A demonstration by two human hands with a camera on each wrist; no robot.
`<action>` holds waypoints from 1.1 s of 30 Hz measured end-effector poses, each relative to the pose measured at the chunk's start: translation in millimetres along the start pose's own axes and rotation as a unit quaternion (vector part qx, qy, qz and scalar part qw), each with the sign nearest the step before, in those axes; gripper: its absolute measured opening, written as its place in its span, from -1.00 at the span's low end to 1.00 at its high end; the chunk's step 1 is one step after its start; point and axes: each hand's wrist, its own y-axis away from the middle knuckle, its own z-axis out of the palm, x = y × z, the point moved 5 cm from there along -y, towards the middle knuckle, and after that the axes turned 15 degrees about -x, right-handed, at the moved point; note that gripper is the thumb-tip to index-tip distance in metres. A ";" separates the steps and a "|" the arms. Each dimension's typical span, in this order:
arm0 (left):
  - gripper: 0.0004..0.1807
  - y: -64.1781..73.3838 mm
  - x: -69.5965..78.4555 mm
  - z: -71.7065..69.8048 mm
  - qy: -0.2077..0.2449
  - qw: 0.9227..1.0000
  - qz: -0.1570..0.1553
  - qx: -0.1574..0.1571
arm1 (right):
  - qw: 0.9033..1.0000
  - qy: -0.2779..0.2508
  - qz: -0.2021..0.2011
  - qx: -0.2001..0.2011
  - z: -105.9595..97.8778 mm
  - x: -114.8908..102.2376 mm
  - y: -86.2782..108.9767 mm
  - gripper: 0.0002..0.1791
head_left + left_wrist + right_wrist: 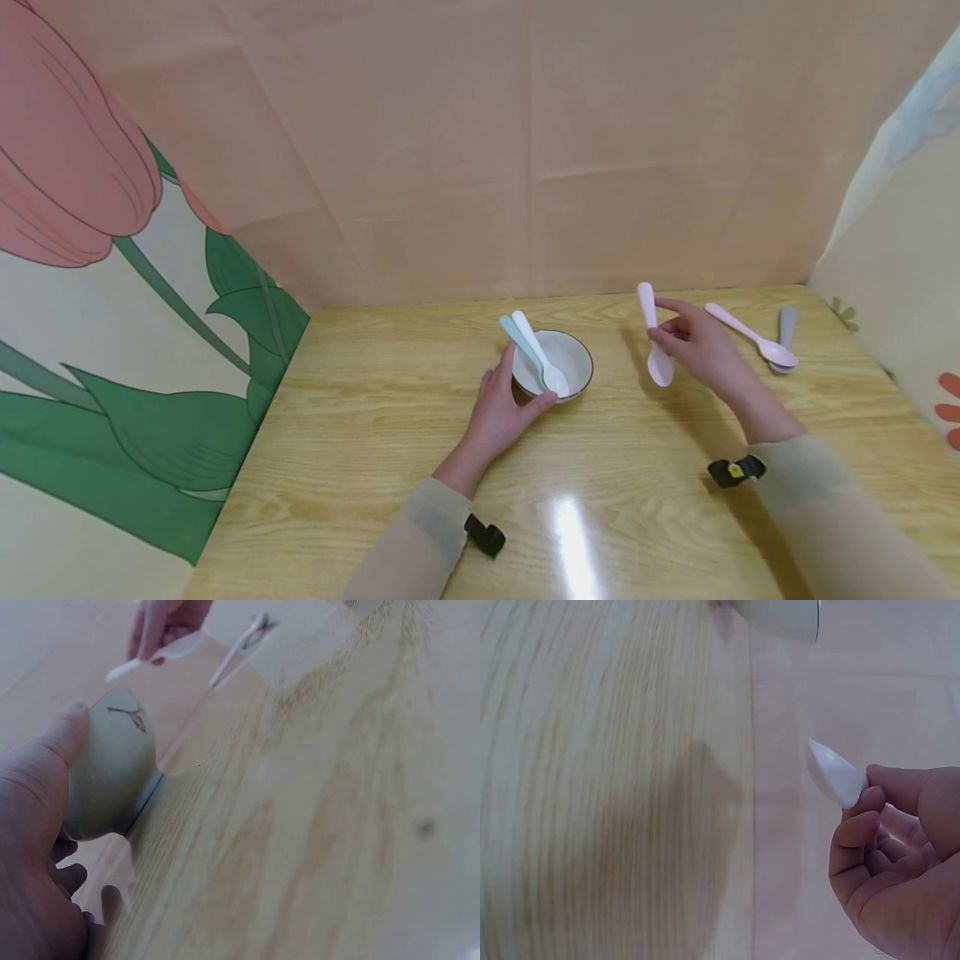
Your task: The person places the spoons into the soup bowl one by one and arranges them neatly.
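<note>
Steady the dark-rimmed bowl, gripped in left hand — lower the pink spoon, pinched apparently mid-handle in right hand, scoop first.

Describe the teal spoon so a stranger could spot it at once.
On the wooden table, find the dark-rimmed bowl gripped by the person's left hand. Two spoons rest in it: the white spoon and, with its handle farther left, the teal spoon, the only blue-green one in sight.
</note>
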 end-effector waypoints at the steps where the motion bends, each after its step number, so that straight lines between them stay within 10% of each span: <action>1: 0.23 0.1 -0.1 0.1 0.000 1.000 -0.001 0.000 | 1.000 -0.004 -0.002 0.000 1.4 -2.6 -0.8 -0.32; 33: 0.22 -3.8 -0.3 0.7 -0.016 0.999 0.030 0.012 | 0.998 -0.044 -0.037 -0.017 58.7 -80.8 -42.7 -0.36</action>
